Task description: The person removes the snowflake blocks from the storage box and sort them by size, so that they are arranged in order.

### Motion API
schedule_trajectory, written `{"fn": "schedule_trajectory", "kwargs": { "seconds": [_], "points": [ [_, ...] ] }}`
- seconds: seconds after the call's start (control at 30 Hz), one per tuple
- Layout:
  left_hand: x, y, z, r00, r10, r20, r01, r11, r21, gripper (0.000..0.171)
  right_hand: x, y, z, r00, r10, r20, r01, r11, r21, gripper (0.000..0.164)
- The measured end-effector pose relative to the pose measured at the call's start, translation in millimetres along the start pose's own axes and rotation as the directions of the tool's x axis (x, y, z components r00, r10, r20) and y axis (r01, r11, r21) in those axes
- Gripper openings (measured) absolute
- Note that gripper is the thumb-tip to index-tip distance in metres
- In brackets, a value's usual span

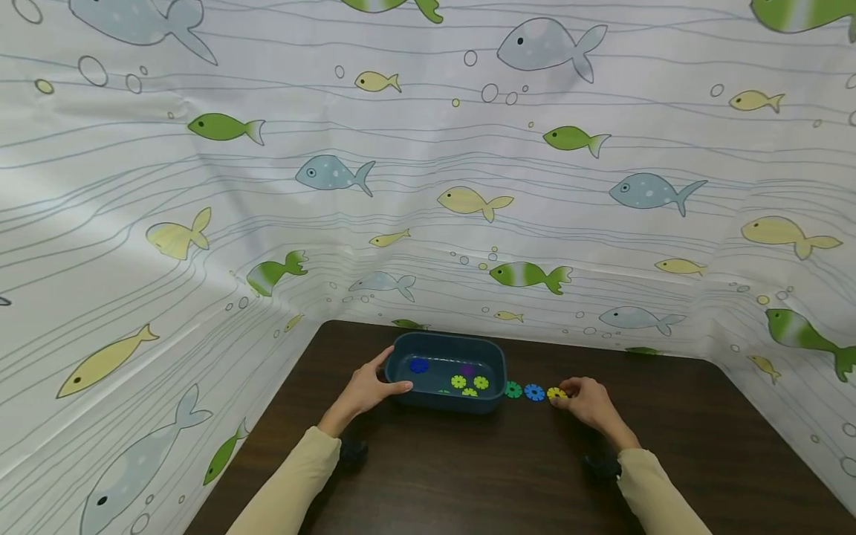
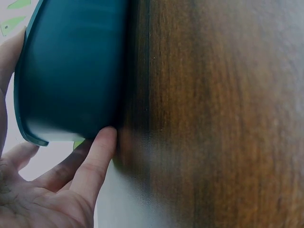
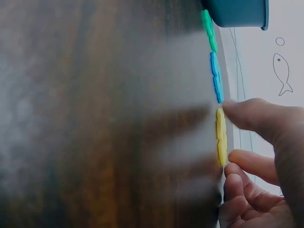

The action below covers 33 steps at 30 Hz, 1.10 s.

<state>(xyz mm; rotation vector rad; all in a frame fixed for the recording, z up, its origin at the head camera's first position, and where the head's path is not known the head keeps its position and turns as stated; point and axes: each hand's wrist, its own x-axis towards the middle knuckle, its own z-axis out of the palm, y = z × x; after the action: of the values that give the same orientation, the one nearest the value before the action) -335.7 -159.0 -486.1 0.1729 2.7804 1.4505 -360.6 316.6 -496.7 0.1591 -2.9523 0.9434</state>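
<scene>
My left hand holds the left end of a dark teal plastic bin, thumb at the near rim and other fingers round the side. In the left wrist view, fingertips touch the outer wall of the bin. To the right of it, my right hand pinches a yellow snowflake disc by its edges, flat on the table. A blue disc and a green disc lie in line between the yellow one and the bin.
Inside the bin are several loose discs, among them a dark blue disc, a purple disc and yellow-green discs. The dark wooden table meets a fish-patterned sheet at its back and sides.
</scene>
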Motion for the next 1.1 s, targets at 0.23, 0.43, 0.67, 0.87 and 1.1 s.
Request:
{"fn": "schedule_trajectory", "kwargs": {
  "seconds": [0.23, 0.43, 0.67, 0.87, 1.1],
  "points": [
    [0.4, -0.8, -0.3, 1.000, 0.008, 0.000, -0.008, 1.000, -0.010, 0.107, -3, -8, -7, 0.997, -0.041, -0.071, 0.044, 0.998, 0.049, 0.048],
    [-0.4, -1.0, -1.7, 1.000, 0.004, -0.005, -0.004, 1.000, -0.015, 0.107, -1, -29, -10, 0.990, -0.103, -0.099, 0.111, 0.990, 0.086, 0.048],
    [-0.9, -1.3, -1.1, 1.000, 0.007, -0.004, -0.007, 1.000, -0.009, 0.107, -1, -65, -8, 0.983, -0.169, -0.067, 0.176, 0.978, 0.113, 0.041],
    [-1.5, -0.6, -1.1, 1.000, 0.008, -0.007, -0.008, 1.000, -0.013, 0.107, 4, -92, -2, 0.967, -0.251, -0.041, 0.255, 0.958, 0.129, 0.041],
    [-1.1, -0.6, -0.9, 1.000, 0.007, -0.003, -0.007, 1.000, -0.019, 0.107, 11, -117, 9, 0.941, -0.338, -0.004, 0.336, 0.934, 0.122, 0.040]
  ]
}}
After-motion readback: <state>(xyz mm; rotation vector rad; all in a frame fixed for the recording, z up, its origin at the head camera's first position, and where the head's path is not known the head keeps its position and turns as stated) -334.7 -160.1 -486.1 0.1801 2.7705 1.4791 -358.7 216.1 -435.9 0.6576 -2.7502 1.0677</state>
